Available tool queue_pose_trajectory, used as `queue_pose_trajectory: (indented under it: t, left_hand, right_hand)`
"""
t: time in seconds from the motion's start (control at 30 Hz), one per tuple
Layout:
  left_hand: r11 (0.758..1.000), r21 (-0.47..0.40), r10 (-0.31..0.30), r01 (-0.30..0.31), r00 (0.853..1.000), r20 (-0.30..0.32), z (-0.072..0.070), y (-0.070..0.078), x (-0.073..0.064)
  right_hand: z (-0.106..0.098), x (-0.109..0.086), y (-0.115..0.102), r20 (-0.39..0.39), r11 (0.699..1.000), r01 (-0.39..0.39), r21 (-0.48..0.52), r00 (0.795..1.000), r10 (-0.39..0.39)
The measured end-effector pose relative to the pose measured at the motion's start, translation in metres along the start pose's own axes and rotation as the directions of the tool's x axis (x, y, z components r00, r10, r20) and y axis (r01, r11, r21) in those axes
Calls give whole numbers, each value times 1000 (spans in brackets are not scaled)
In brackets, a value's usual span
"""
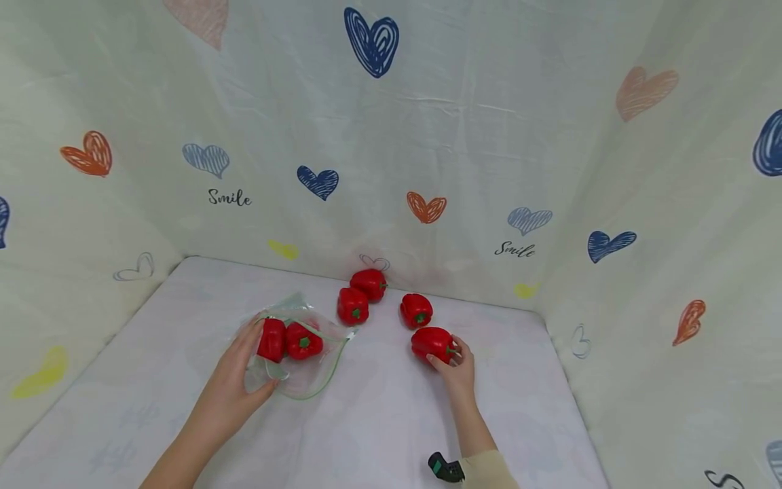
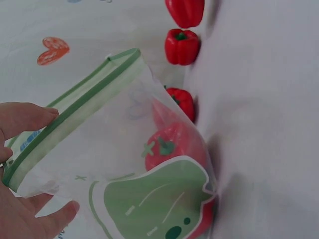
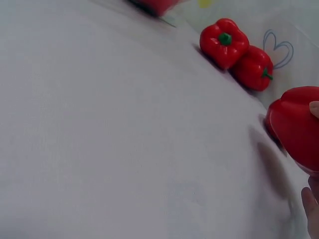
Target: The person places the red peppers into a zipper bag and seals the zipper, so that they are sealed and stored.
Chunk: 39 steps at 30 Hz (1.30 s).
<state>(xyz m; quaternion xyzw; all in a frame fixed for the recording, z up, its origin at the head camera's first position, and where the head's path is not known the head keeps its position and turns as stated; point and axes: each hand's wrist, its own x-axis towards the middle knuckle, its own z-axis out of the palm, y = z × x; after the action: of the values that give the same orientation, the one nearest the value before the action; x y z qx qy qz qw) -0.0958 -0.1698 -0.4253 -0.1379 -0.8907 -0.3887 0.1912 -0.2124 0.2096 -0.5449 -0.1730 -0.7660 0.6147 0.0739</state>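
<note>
My left hand (image 1: pixel 229 380) grips the green-edged rim of a clear zip bag (image 2: pixel 114 124), whose mouth stands open. A green printed patch covers part of its side. Inside lie two red bell peppers, one on the left (image 1: pixel 271 340) and one on the right (image 1: pixel 304 341), partly hidden by the print in the left wrist view. On the right, my right hand (image 1: pixel 459 373) holds another red bell pepper (image 1: pixel 430 343) by its stem end. That pepper is off the table, with its shadow beneath it in the right wrist view (image 3: pixel 296 132).
Three more red bell peppers stand toward the back of the white table (image 1: pixel 366 435): two touching, one behind (image 1: pixel 368 282) and one in front (image 1: pixel 352 307), and a third (image 1: pixel 416 310) just beyond the held one. A heart-printed curtain (image 1: pixel 464 149) encloses the back and sides.
</note>
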Motion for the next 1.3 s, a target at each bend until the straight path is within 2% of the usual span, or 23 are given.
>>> queue_pose_trajectory:
  t: [0.3,0.5,0.63,0.87,1.03,1.3]
  left_hand:
    - [1000,5,18,-18,1000,-4,1,-2,1]
    - [1000,11,-10,10,1000,27,-1,1,4]
    - [1000,5,-8,7,999,36,-2,2,5]
    - [1000,15,8,-9,998,59,-4,3,7]
    - [998,58,-6,0,995,98,-9,5,10]
    - [994,107,19,-34,991,135,-16,5,12]
  right_hand:
    - [6,-18,-21,58,999,11,45,998,-14]
    - [9,-33,-44,98,994,68,89,992,-77]
    - [11,-45,-59,123,984,113,140,984,-131]
    - [15,-69,-87,189,954,167,247,958,-217]
    - [18,-84,-101,252,927,191,323,927,-279]
    - [29,-107,-116,315,902,218,373,885,-344]
